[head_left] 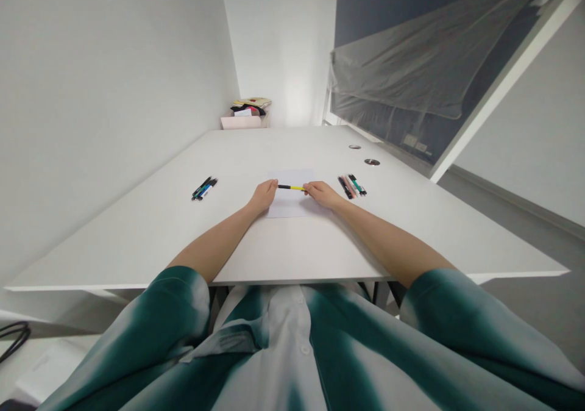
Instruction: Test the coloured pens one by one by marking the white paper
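Observation:
A slim black-and-yellow pen [290, 187] lies level between my two hands, above a sheet of white paper [292, 210]. My left hand [264, 196] is closed on its black end. On the yellow end, my right hand [321, 193] pinches with the fingertips. Whether the black part is a separate cap, I cannot tell. To the left of the paper lies a small group of pens [204, 188] in black, blue and white. Close by my right hand, several more pens [351, 186] in black, pink, white and green lie side by side.
The white table [292, 258] stretches away from me. Two round metal-rimmed cable holes [372, 162] sit toward its right edge. At the far left corner is a pink box [241, 122] with folded cloth on it. A dark board [411, 63] under plastic film leans at the right.

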A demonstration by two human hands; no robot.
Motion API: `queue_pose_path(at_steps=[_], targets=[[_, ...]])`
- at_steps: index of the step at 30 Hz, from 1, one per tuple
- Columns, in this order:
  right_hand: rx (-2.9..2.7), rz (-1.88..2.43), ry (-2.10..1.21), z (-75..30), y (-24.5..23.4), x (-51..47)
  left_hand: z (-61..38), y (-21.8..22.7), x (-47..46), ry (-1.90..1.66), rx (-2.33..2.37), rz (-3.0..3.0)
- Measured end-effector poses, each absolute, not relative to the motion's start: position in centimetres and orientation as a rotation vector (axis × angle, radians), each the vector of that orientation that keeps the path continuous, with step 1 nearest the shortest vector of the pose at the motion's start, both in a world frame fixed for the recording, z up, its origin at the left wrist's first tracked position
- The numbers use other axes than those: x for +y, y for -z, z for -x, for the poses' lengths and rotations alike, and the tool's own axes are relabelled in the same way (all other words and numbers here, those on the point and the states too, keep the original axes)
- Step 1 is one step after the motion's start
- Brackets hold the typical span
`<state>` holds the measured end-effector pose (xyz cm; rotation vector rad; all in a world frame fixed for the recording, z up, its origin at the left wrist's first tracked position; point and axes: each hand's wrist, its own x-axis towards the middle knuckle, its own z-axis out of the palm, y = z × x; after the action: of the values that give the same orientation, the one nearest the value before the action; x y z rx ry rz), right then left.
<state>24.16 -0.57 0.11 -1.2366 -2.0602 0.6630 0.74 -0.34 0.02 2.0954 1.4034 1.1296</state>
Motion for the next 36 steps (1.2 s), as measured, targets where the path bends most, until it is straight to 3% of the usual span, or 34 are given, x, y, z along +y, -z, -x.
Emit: queue_pose_path(at_steps=[15,22,36], targets=[[-2.295,1.171,-0.298,-23.0,0.1,-1.2,-1.0,-0.1,-0.7,-0.988,1.448,-2.108],[-2.241,1.241,-0.337,-23.2,0.3,-1.4,-0.9,0.1,-0.7,-1.173,1.24,-2.032],[-2.246,1.242,-0.334,-23.3,-0.3,-1.9,-0.8,0.2,-0.3,-1.048,1.271,-2.084]])
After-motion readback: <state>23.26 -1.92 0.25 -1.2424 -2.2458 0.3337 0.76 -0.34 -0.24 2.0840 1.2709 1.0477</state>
